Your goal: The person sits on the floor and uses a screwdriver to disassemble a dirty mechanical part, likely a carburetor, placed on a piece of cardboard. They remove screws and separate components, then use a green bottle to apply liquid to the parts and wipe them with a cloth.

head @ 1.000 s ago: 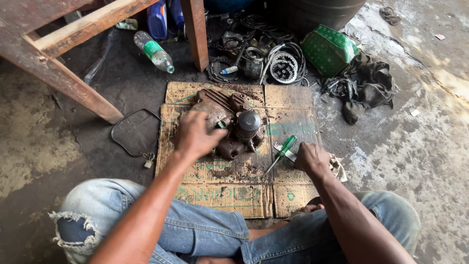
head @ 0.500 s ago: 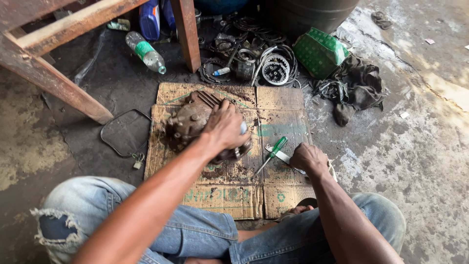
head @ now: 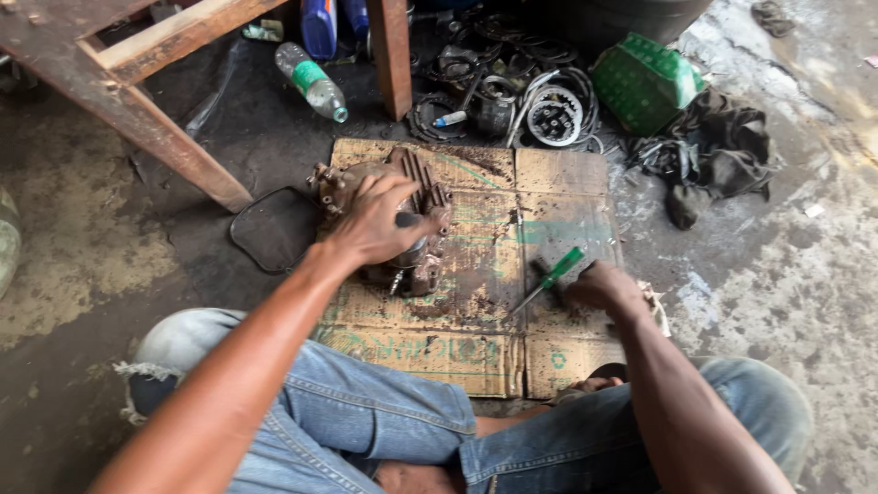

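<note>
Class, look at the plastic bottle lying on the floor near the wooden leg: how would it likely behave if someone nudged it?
The plastic bottle lies on its side and is round, so it would probably roll. It looks clear and mostly empty, so it is likely light and slides easily. The floor under it looks rough and dirty, which may stop it soon.

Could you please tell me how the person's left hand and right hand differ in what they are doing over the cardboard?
The left hand lies spread on top of the grimy engine part, while the right hand rests low on the cardboard. The left hand's grip covers a bulky metal casting; the right hand touches a slim green-handled screwdriver. The left arm reaches further forward than the right. Both hands are bare and over the same cardboard.
</note>
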